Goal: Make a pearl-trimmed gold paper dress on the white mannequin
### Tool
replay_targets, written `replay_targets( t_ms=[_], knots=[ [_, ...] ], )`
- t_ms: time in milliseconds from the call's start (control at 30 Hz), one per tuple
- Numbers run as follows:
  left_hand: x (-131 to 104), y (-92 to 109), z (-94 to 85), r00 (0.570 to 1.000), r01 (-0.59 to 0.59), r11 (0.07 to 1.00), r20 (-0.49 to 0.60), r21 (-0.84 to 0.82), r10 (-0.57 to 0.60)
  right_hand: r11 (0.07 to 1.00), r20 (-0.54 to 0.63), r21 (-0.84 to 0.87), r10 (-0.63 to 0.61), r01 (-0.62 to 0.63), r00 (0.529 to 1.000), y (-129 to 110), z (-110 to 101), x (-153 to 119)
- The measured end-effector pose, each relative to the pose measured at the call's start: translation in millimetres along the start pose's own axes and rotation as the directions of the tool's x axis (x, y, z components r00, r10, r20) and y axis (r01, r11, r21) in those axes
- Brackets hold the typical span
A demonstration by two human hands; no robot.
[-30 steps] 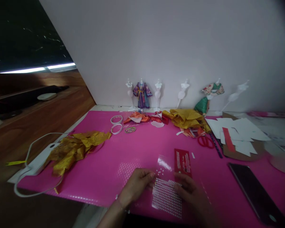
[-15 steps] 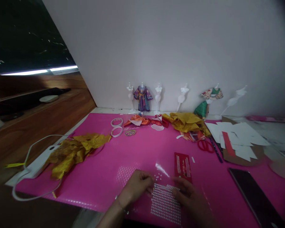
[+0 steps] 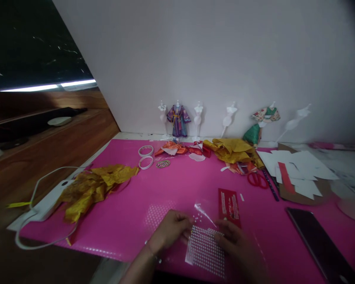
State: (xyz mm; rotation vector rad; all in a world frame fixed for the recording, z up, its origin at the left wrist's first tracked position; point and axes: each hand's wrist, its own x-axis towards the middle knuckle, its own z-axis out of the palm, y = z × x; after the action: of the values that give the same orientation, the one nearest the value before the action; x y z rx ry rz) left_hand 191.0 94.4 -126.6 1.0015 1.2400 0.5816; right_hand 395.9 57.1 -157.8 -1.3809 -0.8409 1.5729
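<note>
Mat [image 3: 165,185]: vivid pink. Gem sheet [image 3: 205,250]: rows of pale dots. Envelope [image 3: 229,205]: red, pale dotted columns, central marks perhaps gold. Robe [image 3: 179,122]: purple-blue, yellow waist tie. Scissor handles [image 3: 257,180]: red. Crumpled fabric [image 3: 99,185]: mustard yellow.

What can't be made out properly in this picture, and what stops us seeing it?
All in the head view:
Left hand: fingertip contact on the dotted sheet, blurred.
Dark phone: near end, cut off by the bottom edge.
Red card: fine detail, too small.
Anything beneath the left-side gold fabric: hidden by its folds.
</note>
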Motion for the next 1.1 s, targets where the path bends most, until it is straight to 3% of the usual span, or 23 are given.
replay_targets(
  t_ms=[433,867,1100],
  knots=[
    [5,-5,1.0,1.0,-0.027,0.999,0.005,0.017,0.027,0.999,0.043,-0.05,-0.005,0.008,0.999,5,-8,5],
    [13,-12,2.0,1.0,-0.011,1.0,-0.026,-0.029,0.01,0.999,0.095,0.036,-0.005,0.001,0.995,19,-10,14],
    [16,-18,0.2,0.999,-0.043,0.995,-0.024,-0.085,0.041,0.996,0.117,0.053,-0.075,0.069,0.99,9,0,23]
  ],
)
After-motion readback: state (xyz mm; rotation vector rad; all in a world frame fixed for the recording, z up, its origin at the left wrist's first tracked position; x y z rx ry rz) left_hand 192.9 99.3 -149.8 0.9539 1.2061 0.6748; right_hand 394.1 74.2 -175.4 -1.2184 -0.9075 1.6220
